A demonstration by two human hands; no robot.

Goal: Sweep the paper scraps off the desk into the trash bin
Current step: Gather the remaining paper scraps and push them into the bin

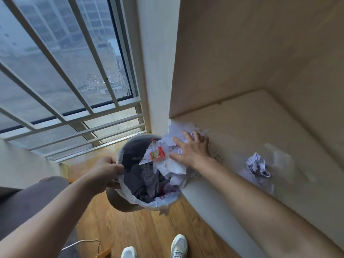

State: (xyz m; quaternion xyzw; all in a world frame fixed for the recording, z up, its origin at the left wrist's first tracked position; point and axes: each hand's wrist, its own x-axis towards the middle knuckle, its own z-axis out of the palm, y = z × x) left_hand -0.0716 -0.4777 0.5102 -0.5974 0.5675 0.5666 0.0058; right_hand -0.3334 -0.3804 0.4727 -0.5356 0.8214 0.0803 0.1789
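Observation:
A round trash bin (130, 202) lined with a white bag is held up against the left edge of the beige desk (260, 127). My left hand (106, 174) grips the bin's rim. My right hand (193, 151) lies flat, fingers spread, on a heap of white paper scraps (175, 164) at the desk edge. The scraps hang over the bin mouth, among them a red and green piece (157, 154). One crumpled paper ball (257, 164) lies on the desk to the right of my forearm.
A white pillar (158, 71) and a barred window (65, 71) stand behind the bin. Wooden floor (149, 235) lies below, with my two white shoes (178, 244) and a white cable (83, 243). Beige walls enclose the desk at the back and right.

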